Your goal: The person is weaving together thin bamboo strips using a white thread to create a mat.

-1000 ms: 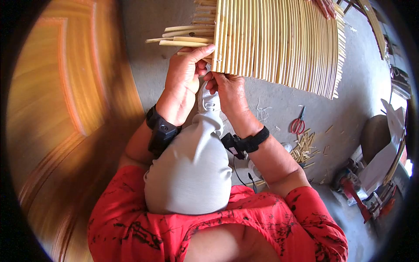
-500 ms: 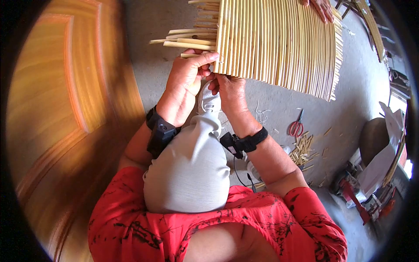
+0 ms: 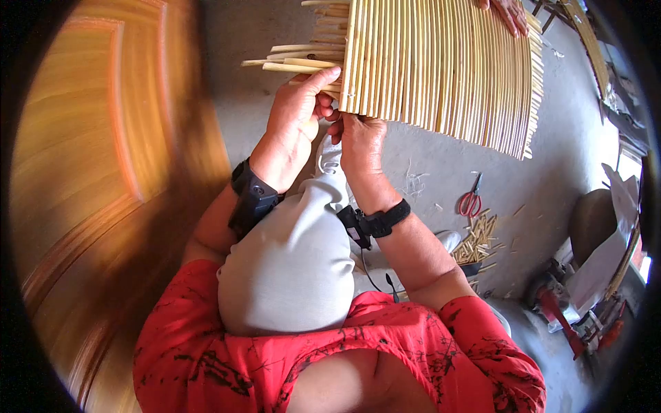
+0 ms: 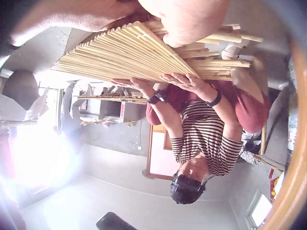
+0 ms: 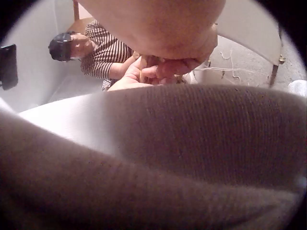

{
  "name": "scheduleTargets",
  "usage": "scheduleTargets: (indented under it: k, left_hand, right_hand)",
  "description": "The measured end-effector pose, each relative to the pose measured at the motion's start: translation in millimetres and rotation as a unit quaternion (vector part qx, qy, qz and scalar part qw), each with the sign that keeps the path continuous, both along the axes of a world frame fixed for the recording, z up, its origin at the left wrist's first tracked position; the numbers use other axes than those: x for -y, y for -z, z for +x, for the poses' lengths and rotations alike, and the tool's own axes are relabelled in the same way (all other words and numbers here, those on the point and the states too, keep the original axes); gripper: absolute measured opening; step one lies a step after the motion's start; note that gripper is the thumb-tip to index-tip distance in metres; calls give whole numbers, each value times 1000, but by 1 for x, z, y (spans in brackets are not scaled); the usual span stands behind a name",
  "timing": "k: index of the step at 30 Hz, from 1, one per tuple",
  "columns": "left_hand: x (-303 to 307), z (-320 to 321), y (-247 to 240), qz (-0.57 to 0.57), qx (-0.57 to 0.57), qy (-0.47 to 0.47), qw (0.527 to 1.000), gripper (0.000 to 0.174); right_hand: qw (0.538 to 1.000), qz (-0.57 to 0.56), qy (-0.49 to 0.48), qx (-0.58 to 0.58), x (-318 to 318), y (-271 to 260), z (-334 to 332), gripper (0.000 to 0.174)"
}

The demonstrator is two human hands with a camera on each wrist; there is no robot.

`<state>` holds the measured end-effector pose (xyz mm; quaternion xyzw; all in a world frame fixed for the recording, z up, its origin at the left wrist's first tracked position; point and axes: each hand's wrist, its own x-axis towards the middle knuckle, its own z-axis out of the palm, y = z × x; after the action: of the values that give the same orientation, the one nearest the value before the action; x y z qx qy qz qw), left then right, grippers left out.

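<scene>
A mat of thin, pale wooden sticks (image 3: 441, 69) laid side by side fills the top of the head view. Loose stick ends (image 3: 299, 64) jut out past its left edge. At the near left corner my left hand (image 3: 292, 117) grips the mat, thumb on top beside the jutting sticks and fingers curled below. My right hand (image 3: 363, 141) holds the near edge close by with curled fingers, the tips partly hidden under the mat. In the right wrist view the right hand's fingers (image 5: 168, 71) bunch together near the left hand; what they pinch is hidden.
Another person's hands (image 4: 187, 82) rest on the mat's far side. Red-handled scissors (image 3: 470, 199) lie on the floor near a pile of short stick pieces (image 3: 480, 237). White string scraps (image 3: 413, 182) lie nearby. A brown wooden panel (image 3: 82, 138) stands at left, my knee (image 3: 289, 275) below.
My left thumb has slid down toward the near corner, then back up along the mat's left edge. My right wrist has shifted slightly left. The mat has barely moved.
</scene>
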<state>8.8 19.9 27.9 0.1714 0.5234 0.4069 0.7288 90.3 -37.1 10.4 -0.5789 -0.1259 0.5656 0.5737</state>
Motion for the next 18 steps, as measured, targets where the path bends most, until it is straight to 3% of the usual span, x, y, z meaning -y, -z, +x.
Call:
scheduleTargets:
  k: [9,11,18]
  left_hand:
    - [-6,-19,11,5,73,51,996,28]
    - [-9,-27,8,-18,165,72,984,32]
    - [-8,-29,8,1,123,63,990,35]
  right_hand:
    - [999,-11,-25,22,-1,-2,-1,10]
    - [999,-8,-38,10,-1,-4,1,10]
    - [994,-46,-94,16,3,-4,5,14]
